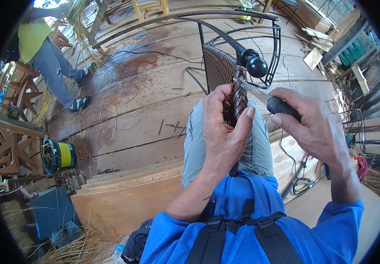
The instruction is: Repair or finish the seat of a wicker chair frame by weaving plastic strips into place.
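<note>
Between my knees stands a black metal furniture frame with a brown woven panel and a round black knob. My left hand is closed around the panel's braided edge, its thumb lying along the near side. My right hand grips a knife by its black handle. The metal blade points left, with its tip at the braid's upper end, just above my left fingers and below the knob. Whether the tip is under a strand, I cannot tell.
A person in grey trousers stands at the far left, near loose strands. A dark bucket with a yellow label sits at the left. Wooden boards lie beside me. A cable coils on the right; wood scraps lie beyond.
</note>
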